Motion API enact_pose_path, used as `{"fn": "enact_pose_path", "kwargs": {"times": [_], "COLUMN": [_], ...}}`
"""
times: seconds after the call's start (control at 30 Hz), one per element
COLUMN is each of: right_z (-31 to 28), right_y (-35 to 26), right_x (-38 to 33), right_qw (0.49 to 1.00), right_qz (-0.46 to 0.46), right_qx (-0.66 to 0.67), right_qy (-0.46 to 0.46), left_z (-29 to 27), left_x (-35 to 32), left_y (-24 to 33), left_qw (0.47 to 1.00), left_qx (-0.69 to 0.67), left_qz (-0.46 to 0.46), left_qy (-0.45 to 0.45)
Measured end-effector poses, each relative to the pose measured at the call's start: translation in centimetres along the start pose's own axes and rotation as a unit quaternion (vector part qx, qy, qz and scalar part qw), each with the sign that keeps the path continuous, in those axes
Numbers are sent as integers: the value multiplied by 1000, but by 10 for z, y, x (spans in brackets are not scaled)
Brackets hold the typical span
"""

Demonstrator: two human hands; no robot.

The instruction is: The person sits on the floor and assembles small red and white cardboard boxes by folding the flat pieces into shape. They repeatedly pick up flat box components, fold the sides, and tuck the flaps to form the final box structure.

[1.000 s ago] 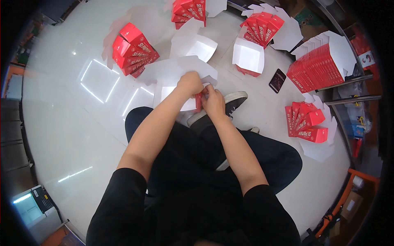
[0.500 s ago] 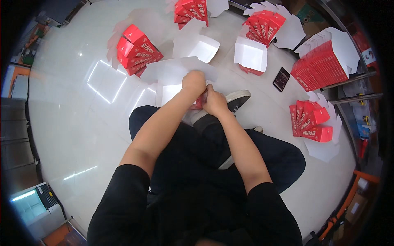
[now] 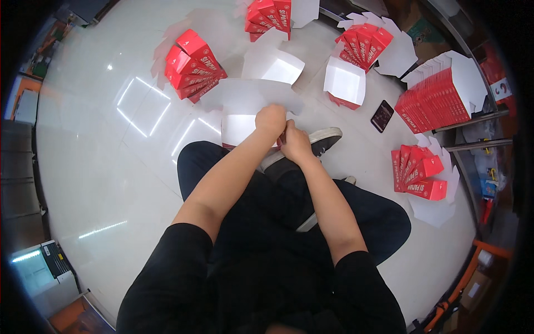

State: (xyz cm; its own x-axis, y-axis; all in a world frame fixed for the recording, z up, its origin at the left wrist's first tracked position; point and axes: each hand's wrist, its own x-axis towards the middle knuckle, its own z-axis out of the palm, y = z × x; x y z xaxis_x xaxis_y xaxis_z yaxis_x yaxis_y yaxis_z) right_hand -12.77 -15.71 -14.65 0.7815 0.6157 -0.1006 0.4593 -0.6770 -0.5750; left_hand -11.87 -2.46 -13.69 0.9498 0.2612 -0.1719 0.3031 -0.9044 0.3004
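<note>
A paper food carton (image 3: 238, 128) with a white inside and a red outside stands before my crossed legs, its wide lid (image 3: 239, 93) raised at the far side. At its right near corner my left hand (image 3: 271, 118) is closed on the carton's edge, the fingers partly hidden. Close beside it, my right hand (image 3: 295, 142) pinches the same corner from the right, a bit of red showing between the two. Beyond them lie an opened white carton (image 3: 275, 67) and another open carton (image 3: 345, 78) with red sides.
Red carton stacks fan out at the far left (image 3: 192, 69), far middle (image 3: 268, 19), far right (image 3: 364, 42) and right (image 3: 417, 170). A dense stack of flat cartons (image 3: 434, 94) leans by a metal shelf (image 3: 473, 139). A black phone (image 3: 382, 116) lies on the tiled floor.
The view has shifted slightly, so most things sit a little differently in it. Both hands stay at the carton's right corner.
</note>
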Motion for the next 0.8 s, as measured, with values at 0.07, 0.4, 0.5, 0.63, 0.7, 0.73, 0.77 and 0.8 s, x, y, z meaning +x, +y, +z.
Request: {"fn": "enact_pose_path", "kwargs": {"times": [0.07,0.4,0.5,0.63,0.7,0.73,0.77,0.8], "right_z": [1,2,6,11,10,9,6,-1], "right_y": [-3,-4,-3,-2,1,2,9,23], "right_x": [0,4,6,4,3,5,8,10], "right_qw": [999,990,994,996,994,993,982,965], "right_qz": [23,81,61,8,-2,-7,19,46], "right_qx": [24,92,58,33,56,68,111,151], "right_qy": [-13,73,63,87,94,99,153,210], "left_z": [-3,-98,-67,-52,-49,-49,-49,-49], "left_x": [-2,-79,-74,-67,-60,-59,-61,-61], "left_y": [-14,-111,-132,-135,-142,-146,-150,-150], "left_qw": [998,967,971,986,989,988,986,985], "left_qx": [-66,-50,-101,-80,-60,-72,-83,-96], "left_qz": [-5,-181,-185,-132,-112,-116,-120,-120], "left_qy": [11,170,111,64,72,75,78,81]}}
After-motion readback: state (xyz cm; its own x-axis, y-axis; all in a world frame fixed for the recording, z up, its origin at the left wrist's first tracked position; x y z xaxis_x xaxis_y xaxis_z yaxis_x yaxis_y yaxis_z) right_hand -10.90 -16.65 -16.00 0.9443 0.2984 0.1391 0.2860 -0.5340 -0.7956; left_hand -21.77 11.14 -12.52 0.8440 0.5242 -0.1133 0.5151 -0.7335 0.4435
